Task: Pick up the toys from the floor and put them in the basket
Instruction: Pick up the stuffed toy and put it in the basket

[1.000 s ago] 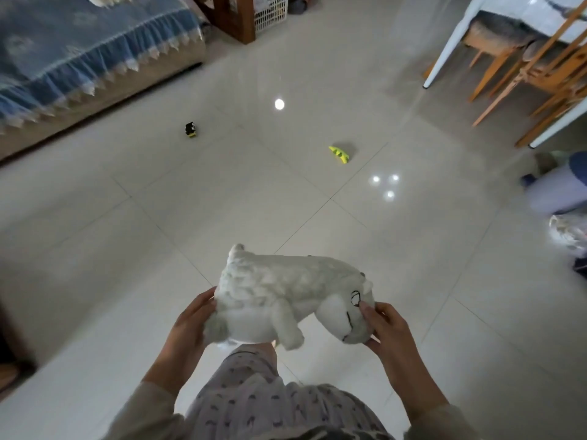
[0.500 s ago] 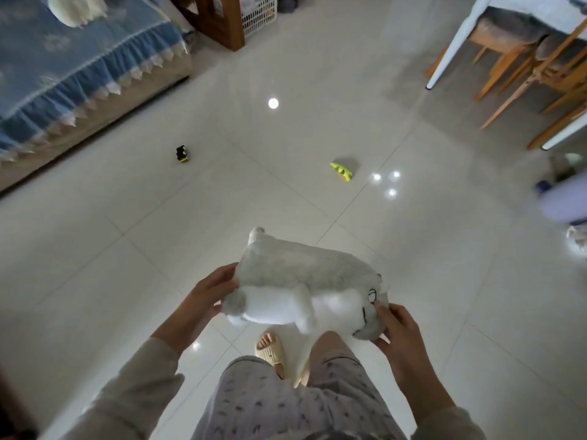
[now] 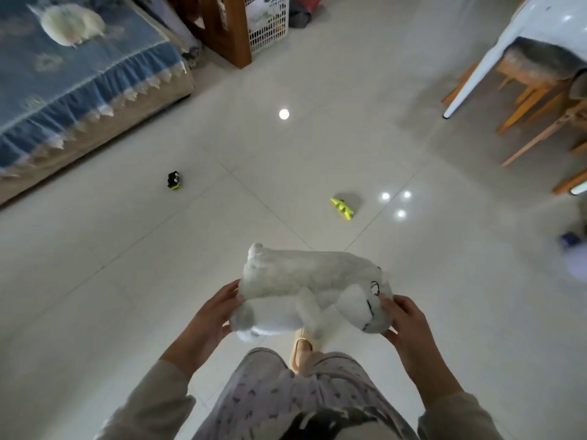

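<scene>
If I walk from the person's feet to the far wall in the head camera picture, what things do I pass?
Fluffy white plush bear held in both hands → yellow-green toy on the floor → small black toy car → white plastic lattice basket.

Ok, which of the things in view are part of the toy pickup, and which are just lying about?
Part of the job:
- white plush toy, held by left hand and right hand
- black toy car on the floor
- yellow-green toy on the floor
- white mesh basket, probably the target

Just lying about:
- sofa with a plush on it
- wooden chairs
- white table leg
</scene>
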A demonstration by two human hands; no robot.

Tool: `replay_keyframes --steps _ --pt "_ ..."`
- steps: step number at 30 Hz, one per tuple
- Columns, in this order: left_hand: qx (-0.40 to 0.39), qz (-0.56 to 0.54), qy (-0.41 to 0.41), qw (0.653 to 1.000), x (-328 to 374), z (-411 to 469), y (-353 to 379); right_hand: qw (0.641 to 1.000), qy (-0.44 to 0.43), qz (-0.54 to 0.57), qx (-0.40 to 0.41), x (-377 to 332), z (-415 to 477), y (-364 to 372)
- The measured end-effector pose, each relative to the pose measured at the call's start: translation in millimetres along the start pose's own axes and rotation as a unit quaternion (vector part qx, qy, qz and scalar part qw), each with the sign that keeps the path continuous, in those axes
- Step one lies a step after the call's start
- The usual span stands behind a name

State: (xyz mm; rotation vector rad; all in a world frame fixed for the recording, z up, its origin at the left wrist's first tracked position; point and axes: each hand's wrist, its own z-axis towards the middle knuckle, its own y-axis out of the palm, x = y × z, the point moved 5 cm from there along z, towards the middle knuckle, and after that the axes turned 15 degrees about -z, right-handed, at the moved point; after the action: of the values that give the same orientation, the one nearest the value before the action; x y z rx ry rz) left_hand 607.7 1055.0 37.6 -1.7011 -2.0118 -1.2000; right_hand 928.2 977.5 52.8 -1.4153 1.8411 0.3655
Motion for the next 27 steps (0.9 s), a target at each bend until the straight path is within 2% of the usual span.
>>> replay_keyframes --steps 7,13,19,27 --pt "0.047 -0.01 0.025 0.999 49 69 28 0.996 -0.012 -0.067 -0.065 -102 91 -3" --pt "0.048 -0.017 0.037 0.998 103 129 36 0.993 -0.016 -0.077 -0.088 -160 155 12" --pt "0.075 -0.028 0.035 0.996 161 210 31 0.994 0.002 -0.074 -0.077 -207 219 44" --pt "0.048 0.031 0.004 0.998 271 317 45 0.997 0.008 -0.057 -0.041 -306 310 78"
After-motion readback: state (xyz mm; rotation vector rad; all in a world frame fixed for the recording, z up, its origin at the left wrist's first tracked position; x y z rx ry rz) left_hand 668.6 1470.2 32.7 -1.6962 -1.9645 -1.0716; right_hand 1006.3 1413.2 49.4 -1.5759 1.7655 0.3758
